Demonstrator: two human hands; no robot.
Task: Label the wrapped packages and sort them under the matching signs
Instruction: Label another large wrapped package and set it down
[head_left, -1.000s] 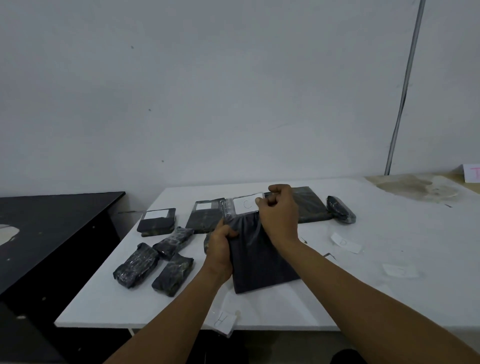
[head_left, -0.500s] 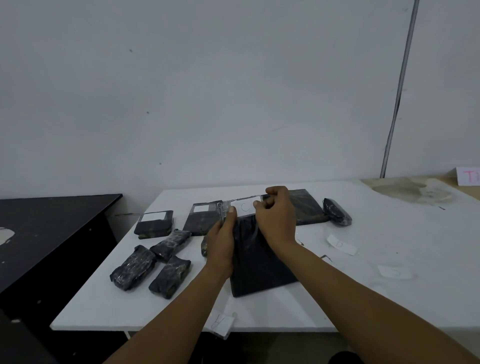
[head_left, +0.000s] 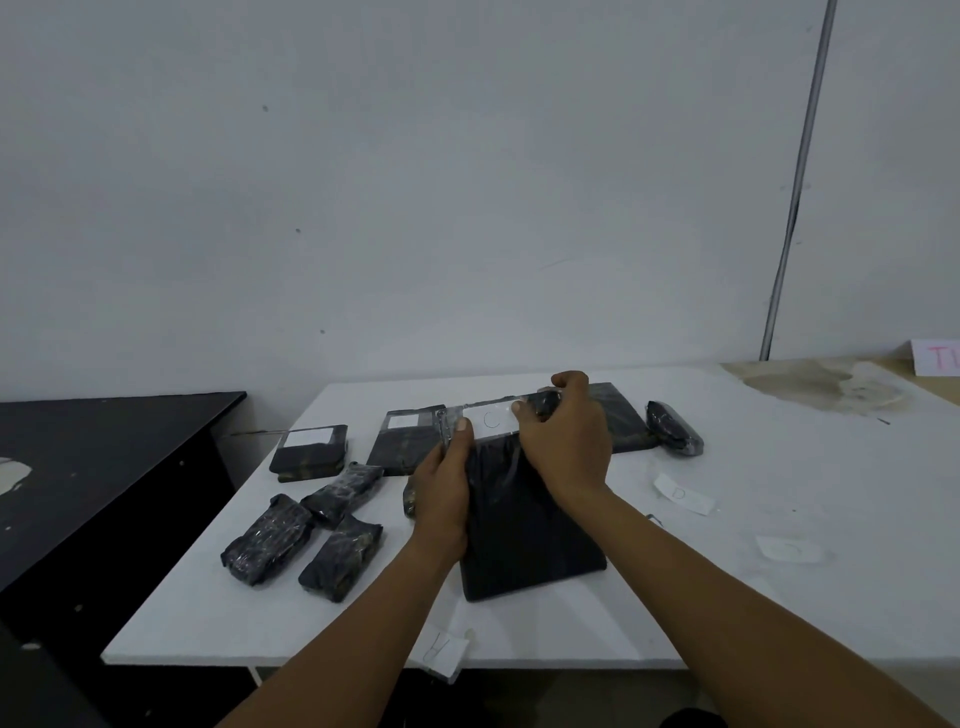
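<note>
A flat black wrapped package (head_left: 524, 525) lies on the white table (head_left: 779, 613) in front of me. Across its far end sits a white label marked "C" (head_left: 491, 418) under clear tape. My left hand (head_left: 447, 488) grips the package's left edge, thumb pressing the tape's left end. My right hand (head_left: 569, 441) is curled over the top right corner, pinching the tape's right end beside the label.
Three small wrapped bundles (head_left: 306, 535) lie at the left. Two labelled black packages (head_left: 311, 449) sit behind them, and another bundle (head_left: 675, 428) at the right. Loose paper labels (head_left: 683, 493) lie on the right; a sign marked "H" (head_left: 441, 649) hangs at the front edge. A black table (head_left: 93, 457) stands left.
My left hand has slid up the package's left edge to the tape beside the label. My right hand stays at the top right corner.
</note>
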